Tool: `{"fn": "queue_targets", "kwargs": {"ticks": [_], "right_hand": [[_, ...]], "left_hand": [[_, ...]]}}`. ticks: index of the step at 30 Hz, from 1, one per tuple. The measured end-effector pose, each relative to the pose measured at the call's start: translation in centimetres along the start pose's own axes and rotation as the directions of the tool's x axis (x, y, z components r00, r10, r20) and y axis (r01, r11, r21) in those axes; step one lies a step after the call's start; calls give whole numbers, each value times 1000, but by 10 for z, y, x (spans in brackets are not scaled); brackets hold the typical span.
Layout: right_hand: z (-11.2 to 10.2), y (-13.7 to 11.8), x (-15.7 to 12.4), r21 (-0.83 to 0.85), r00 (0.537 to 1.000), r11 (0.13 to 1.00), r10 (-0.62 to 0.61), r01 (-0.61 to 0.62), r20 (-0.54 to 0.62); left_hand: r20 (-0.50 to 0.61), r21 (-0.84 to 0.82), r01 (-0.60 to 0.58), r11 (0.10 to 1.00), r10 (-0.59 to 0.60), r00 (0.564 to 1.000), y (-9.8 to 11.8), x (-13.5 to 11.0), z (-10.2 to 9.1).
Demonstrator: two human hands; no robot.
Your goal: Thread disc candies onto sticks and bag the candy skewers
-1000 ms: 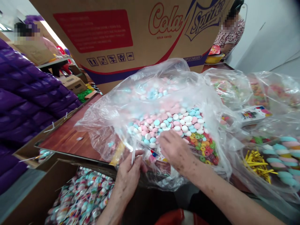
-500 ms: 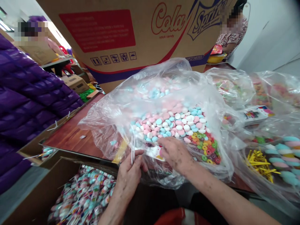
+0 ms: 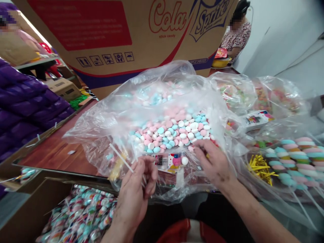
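Observation:
My left hand (image 3: 139, 180) is closed around a thin white stick (image 3: 121, 158), which points up and to the left. Its curled fingers sit at the front of the table. My right hand (image 3: 214, 160) has its fingers apart, over the right edge of a heap of pink, white and blue candies (image 3: 174, 133); nothing shows in its grasp. Between the hands lies a small printed card (image 3: 173, 161), with one white candy (image 3: 184, 161) at its right end. The heap rests inside a big clear plastic bag (image 3: 152, 77). Ring candies beside it are mostly hidden by my right hand.
A large carton (image 3: 106, 30) stands behind the bag. At lower left, a box (image 3: 27, 206) holds many wrapped candies (image 3: 83, 209). To the right are yellow twist ties (image 3: 262, 168), striped candy sticks (image 3: 293, 162) and printed cards (image 3: 258, 119). A person (image 3: 235, 37) sits at the back.
My right hand has moved right, off the card, which now shows more fully. The stick in my left hand has tipped from upright to leaning left. The whole view has shifted.

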State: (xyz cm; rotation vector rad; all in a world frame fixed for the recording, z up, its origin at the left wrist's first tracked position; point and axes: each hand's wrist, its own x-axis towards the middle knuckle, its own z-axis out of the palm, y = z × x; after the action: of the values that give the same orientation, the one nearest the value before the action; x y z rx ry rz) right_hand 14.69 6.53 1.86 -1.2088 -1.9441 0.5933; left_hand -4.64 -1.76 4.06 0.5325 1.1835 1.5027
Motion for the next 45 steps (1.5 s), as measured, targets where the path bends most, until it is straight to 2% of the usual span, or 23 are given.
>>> {"fn": "queue_targets", "kwargs": {"ticks": [3,5,9,13,16,19,22,25,30,33,35,37,39,41,45], "right_hand": [[9,-17,-33,110,991,985,-127,132,-50],[21,-27,-48,157,977,966,-212,204,34],[35,-34,-55,183,968,960,-230,210,96],[29,-31,-51,197,966,961,-223,194,135],[19,-27,-49,210,957,956,-240,204,164],[12,-17,-43,148,967,968,-221,202,128],[12,-4,-31,-106,968,964,-232,242,101],[15,8,-16,-337,952,892,-260,301,163],[12,23,14,-530,964,821,-86,213,253],[7,27,25,-542,954,814,-46,208,297],[2,26,26,-510,957,840,-41,188,286],[-3,22,22,-383,959,910,-53,161,277],[-5,17,15,-188,949,971,-83,146,305],[0,12,6,-92,929,984,-113,155,353],[18,8,-7,-312,919,919,-113,241,377]], "left_hand": [[53,-114,4,993,2,999,1,3,19],[75,-184,-18,983,33,997,1,6,32],[125,-226,-5,974,34,992,-3,11,52],[119,-211,35,977,-10,993,-12,11,60],[104,-225,30,974,-6,995,-14,10,59],[95,-212,36,977,-16,995,-12,8,54],[83,-111,95,989,-86,993,-13,5,49],[110,8,168,986,-168,980,-20,2,46],[108,70,215,974,-221,969,-30,-1,38],[97,69,192,979,-198,975,-29,-1,31],[87,67,187,980,-192,977,-28,-2,27],[75,65,189,980,-193,978,-27,-1,24],[67,62,197,978,-201,977,-27,-1,22],[64,60,205,977,-209,976,-28,-1,21],[65,64,193,979,-197,978,-30,-2,20]]}}
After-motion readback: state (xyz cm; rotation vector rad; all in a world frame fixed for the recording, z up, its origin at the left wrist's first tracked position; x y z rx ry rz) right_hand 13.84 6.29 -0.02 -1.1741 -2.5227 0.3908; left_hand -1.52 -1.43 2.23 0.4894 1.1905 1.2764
